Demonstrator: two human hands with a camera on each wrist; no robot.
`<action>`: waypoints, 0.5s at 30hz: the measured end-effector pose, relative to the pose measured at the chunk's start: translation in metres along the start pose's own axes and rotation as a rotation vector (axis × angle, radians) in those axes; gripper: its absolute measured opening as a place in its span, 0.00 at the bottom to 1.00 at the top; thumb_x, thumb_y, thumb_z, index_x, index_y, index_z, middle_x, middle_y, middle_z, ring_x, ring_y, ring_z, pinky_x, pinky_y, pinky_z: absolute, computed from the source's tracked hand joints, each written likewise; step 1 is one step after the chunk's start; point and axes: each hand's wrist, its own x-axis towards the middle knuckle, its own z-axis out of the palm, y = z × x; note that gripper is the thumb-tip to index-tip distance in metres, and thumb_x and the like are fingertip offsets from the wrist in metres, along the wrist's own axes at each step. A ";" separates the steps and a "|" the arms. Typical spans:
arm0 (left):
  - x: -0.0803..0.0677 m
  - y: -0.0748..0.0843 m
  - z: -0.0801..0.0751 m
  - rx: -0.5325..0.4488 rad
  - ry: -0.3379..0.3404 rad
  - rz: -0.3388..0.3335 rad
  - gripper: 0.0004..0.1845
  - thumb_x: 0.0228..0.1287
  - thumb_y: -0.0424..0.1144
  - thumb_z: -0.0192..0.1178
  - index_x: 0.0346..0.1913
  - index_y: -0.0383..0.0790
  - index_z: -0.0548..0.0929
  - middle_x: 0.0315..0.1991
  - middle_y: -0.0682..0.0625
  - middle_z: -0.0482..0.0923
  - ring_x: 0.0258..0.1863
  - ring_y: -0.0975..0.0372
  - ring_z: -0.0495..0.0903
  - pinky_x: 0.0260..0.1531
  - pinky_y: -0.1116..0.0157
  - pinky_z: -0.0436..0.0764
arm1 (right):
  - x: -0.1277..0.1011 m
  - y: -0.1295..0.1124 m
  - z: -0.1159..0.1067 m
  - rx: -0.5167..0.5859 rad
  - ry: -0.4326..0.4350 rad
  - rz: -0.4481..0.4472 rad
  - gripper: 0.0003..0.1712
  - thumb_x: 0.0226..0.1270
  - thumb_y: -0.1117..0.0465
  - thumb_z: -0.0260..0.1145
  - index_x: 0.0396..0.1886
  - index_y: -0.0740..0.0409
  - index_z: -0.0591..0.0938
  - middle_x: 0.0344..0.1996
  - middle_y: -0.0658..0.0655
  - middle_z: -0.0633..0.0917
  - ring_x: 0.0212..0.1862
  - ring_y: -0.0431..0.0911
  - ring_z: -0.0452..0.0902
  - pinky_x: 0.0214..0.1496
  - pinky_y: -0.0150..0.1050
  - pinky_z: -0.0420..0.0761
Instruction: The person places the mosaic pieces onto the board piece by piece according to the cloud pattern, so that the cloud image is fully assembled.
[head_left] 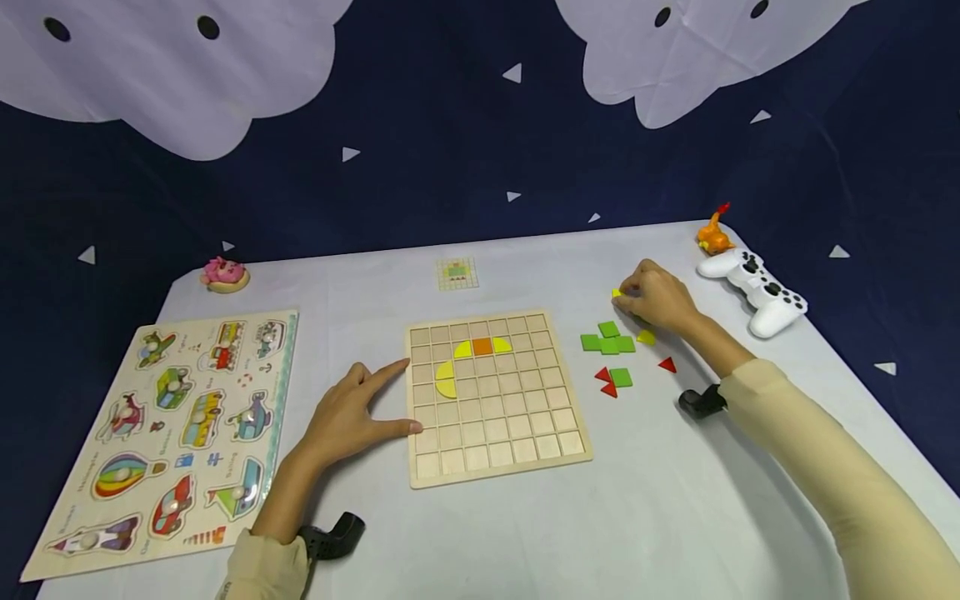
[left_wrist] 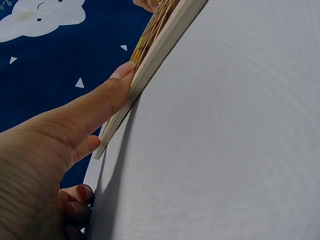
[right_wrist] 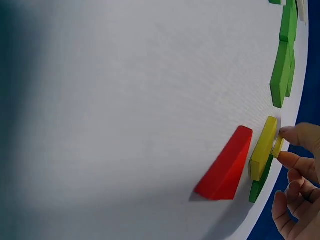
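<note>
A wooden grid board (head_left: 502,472) lies in the middle of the table, with an orange square (head_left: 482,347) and several yellow rounded pieces (head_left: 446,379) set in it. My left hand (head_left: 345,421) touches the board's left edge with thumb and index finger spread apart. In the left wrist view, the thumb (left_wrist: 107,97) rests at the board's rim. Beyond the loose pieces, my right hand (head_left: 658,297) pinches a small yellow piece (head_left: 616,293) between thumb and fingertip. Below that hand lies another yellow piece (head_left: 646,337). Green squares (head_left: 610,344) and red triangles (head_left: 667,365) are scattered nearby.
A picture puzzle board (head_left: 180,442) covers the left side. A small pattern card (head_left: 457,273) lies behind the grid board. Toward the back stand a pink figurine (head_left: 224,273) at left and an orange figurine (head_left: 715,235) at right, beside a white game controller (head_left: 757,290).
</note>
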 end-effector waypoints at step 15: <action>0.001 -0.001 -0.001 0.002 -0.003 -0.003 0.52 0.42 0.67 0.74 0.73 0.54 0.69 0.34 0.48 0.67 0.25 0.60 0.62 0.26 0.65 0.62 | -0.022 -0.053 0.003 0.111 0.061 -0.198 0.17 0.58 0.57 0.75 0.40 0.66 0.88 0.37 0.59 0.76 0.35 0.51 0.71 0.36 0.42 0.70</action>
